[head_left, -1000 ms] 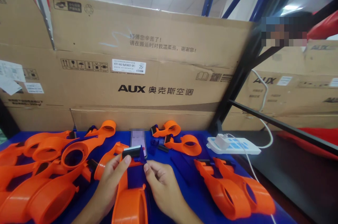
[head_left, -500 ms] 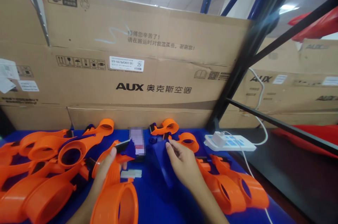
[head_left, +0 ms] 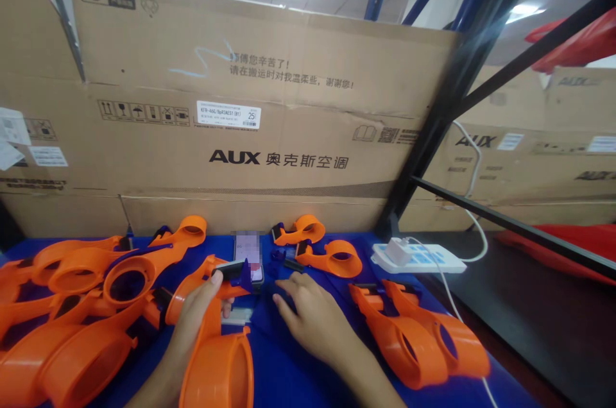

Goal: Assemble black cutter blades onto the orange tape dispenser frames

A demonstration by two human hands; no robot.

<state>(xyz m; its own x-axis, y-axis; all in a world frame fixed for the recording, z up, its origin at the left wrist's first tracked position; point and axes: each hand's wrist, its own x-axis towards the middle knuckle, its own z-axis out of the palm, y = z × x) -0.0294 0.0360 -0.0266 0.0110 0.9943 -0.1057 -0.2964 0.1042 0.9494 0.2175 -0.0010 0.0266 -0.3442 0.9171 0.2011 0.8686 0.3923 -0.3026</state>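
The left hand [head_left: 197, 308] grips an orange tape dispenser [head_left: 214, 373] near its head, thumb beside the black roller [head_left: 228, 270] and fingertips showing on the far side. The dispenser's long axis runs away from the person, its ring towards the near edge of the blue counter [head_left: 276, 373] and its head towards the back edge, short of the phone [head_left: 247, 247]. The right hand [head_left: 312, 312] lies palm down to the right of that head, apart from it, fingers loosely curled, thumb standing off and nothing visible between them. Just beyond its fingertips, towards the back edge, lies a small blue-and-black part [head_left: 291, 263], its length roughly crosswise, dipping towards the near edge at its right end; the right hand is clearly the nearer one. Whether those fingertips touch the counter is impossible to tell. Towards the counter's right edge, well clear of the dispenser, sits a power strip [head_left: 436, 259].
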